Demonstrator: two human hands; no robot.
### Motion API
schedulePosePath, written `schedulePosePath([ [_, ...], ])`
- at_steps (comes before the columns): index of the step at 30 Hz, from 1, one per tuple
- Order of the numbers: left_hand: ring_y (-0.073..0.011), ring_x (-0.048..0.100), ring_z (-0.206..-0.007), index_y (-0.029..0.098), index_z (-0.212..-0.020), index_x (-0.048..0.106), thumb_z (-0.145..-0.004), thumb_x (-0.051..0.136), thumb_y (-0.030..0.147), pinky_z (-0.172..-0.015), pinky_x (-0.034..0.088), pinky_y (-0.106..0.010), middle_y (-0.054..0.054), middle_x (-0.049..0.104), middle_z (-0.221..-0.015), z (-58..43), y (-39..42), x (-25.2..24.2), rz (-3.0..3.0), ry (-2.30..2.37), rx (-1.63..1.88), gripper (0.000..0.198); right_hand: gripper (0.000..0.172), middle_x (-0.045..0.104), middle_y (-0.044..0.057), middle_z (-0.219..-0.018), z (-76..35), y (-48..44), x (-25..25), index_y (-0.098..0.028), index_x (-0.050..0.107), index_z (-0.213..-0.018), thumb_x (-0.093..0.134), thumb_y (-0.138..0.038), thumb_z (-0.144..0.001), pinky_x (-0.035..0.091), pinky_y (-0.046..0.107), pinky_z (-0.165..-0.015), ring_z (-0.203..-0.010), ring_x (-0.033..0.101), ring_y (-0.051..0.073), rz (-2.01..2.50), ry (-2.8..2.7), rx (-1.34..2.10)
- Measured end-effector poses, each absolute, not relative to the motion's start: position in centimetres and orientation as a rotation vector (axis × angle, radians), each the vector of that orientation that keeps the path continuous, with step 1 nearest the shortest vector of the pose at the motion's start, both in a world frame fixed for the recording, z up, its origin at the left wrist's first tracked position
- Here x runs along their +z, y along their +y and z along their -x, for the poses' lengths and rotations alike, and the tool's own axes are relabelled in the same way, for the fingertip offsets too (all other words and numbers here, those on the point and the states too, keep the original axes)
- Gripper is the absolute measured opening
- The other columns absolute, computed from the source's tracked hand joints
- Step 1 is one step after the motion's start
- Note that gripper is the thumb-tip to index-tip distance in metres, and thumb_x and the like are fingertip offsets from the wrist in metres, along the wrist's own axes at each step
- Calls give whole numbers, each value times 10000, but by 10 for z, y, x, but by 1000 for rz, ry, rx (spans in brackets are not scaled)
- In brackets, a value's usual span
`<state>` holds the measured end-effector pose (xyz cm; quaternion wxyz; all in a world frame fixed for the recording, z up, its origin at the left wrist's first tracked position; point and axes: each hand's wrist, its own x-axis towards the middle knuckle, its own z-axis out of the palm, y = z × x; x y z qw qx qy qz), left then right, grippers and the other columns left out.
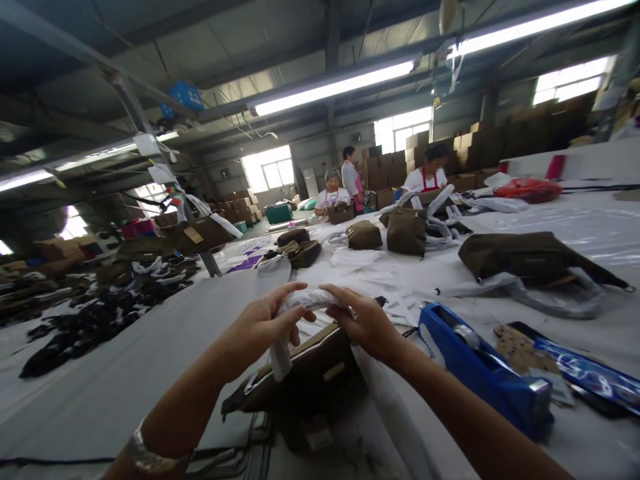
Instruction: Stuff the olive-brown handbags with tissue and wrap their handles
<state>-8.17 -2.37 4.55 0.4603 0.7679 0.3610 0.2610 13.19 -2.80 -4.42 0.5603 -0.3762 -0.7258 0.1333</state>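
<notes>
My left hand (263, 327) and my right hand (367, 323) meet in the middle of the view, both closed on a white paper-wrapped strap (305, 301) that arches between them. The strap belongs to a brown zip bag (310, 377) lying on the white table (125, 373) just under my hands. One wrapped end hangs down from my left hand over the bag. A metal bracelet (150, 457) is on my left wrist.
A blue tape dispenser (480, 370) lies right of my hands, with a blue packet (585, 377) beyond it. More brown bags (525, 257) lie across the table. Dark straps (95, 313) are piled at left. Three people (430, 173) work at the far end near stacked cartons.
</notes>
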Motion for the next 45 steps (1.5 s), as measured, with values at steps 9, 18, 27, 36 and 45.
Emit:
schedulePosePath([
  [9,-90,472,-636,173,-1347,590,-897,682,493,-570,360,-192,0,600,-806,91,-14,39,-1919,950,644,560,378,727,29,-914,-159,-26,-46,-148,672,-1232,645,-339,-907,528,257,-730,-803,671,162,730,-1693,969],
  [18,-127,451,-629,158,-1375,591,-920,239,779,-588,372,-229,-20,553,-758,107,-4,23,-1656,720,525,846,229,704,72,-1232,-153,-47,-61,-212,726,-1090,642,-239,-879,495,367,-1021,-1174,631,226,723,-1393,650],
  [27,-294,583,-1124,207,-1307,641,-734,816,543,-924,470,-329,-99,651,-1211,96,-24,43,-1763,571,65,687,266,691,53,-1197,-145,-69,-89,-284,696,-1118,592,-122,-934,508,377,-992,-1144,635,206,634,-1362,338],
  [36,-243,695,-896,218,-1256,651,-910,636,487,-838,523,-345,-76,706,-1071,99,7,24,-2414,1251,1105,438,359,667,68,-1211,-157,-86,-98,-270,692,-1133,561,-28,-903,521,375,-962,-1144,624,218,615,-1496,140],
  [45,-212,688,-781,160,-933,751,-923,619,488,-715,519,-280,-64,735,-823,81,-8,38,-2147,1183,693,354,390,730,72,-1089,-153,-90,-91,-262,681,-1200,523,-52,-913,586,365,-855,-1018,692,221,615,-1507,5],
])
